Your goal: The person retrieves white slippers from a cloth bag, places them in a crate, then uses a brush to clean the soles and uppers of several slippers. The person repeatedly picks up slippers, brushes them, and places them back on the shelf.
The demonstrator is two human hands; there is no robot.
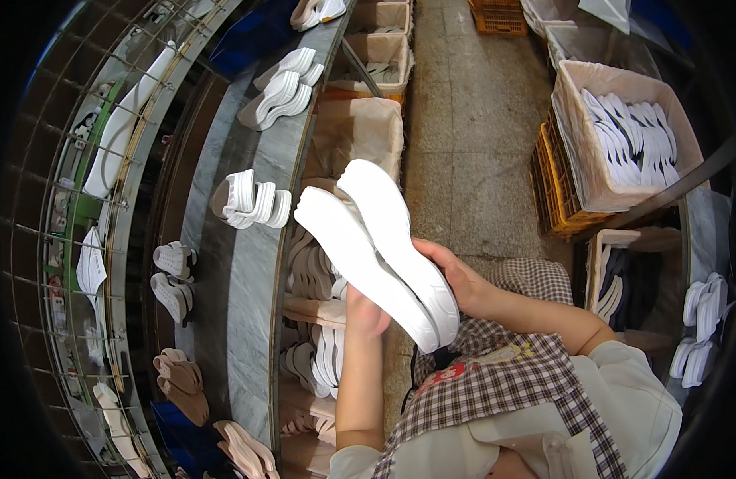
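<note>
Two white shoe soles are held up side by side in front of me, tilted, with their long edges against each other. My left hand is closed at the outer edge of the left shoe sole, its fingers mostly hidden beneath. On the other side my right hand grips the edge of the right shoe sole, thumb along its side. The far ends of the soles point away to the upper left; the near ends lie close to my checked apron.
On the left, a grey marble-look bench carries stacked white soles and brown soles. Beyond it runs a wire guard. Lined crates stand below the bench. At right, a lined crate holds many white soles, beside the stone aisle.
</note>
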